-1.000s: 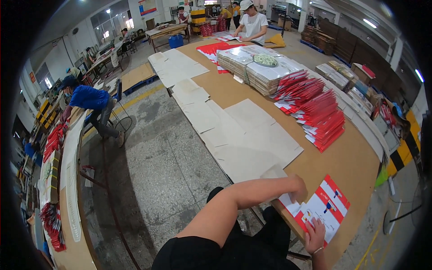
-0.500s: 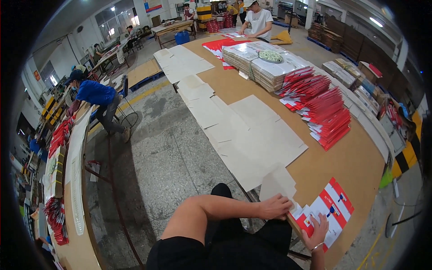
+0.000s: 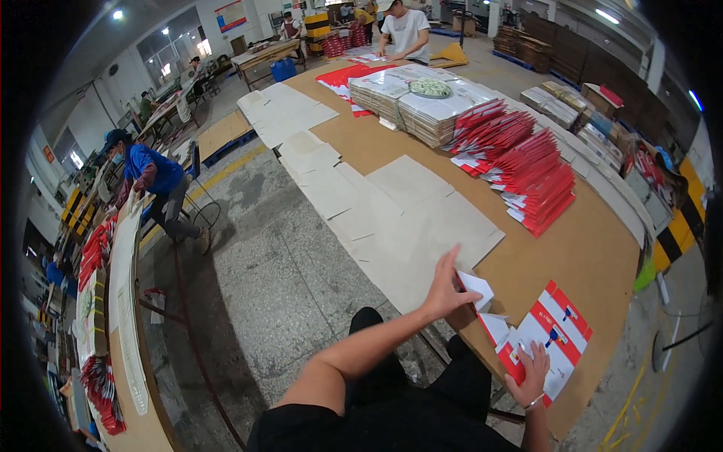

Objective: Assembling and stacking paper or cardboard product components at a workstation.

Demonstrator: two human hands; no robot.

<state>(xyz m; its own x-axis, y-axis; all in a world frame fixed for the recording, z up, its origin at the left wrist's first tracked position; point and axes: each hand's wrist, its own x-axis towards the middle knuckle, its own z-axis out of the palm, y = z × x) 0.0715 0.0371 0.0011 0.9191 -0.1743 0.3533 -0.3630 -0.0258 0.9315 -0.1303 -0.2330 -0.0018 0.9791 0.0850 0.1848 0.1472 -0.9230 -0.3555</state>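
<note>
A red and white printed card sheet [image 3: 566,310] lies on the brown tabletop by the near edge. My right hand [image 3: 532,372] rests flat on its lower part, fingers spread. At the sheet's left end, a white flap [image 3: 477,287] stands folded up. My left hand [image 3: 446,290] is beside that flap, fingers stretched out and thumb apart, the thumb touching the flap's edge. Whether the fingers behind also press on it is hard to see. Large pale cardboard blanks [image 3: 422,218] lie face down, overlapping, just beyond my left hand.
Fanned red folded pieces [image 3: 538,181] and a tall strapped stack of printed card [image 3: 410,102] stand farther along the table [image 3: 520,264]. A person in white [image 3: 407,34] works at the far end. Left, across the concrete floor, a person in blue [image 3: 154,169] leans over another table.
My left hand has lifted and shifted up and left, its fingers opening out. The sheet's left flap, earlier flat and pale, now stands folded up. My right hand stays on the sheet.
</note>
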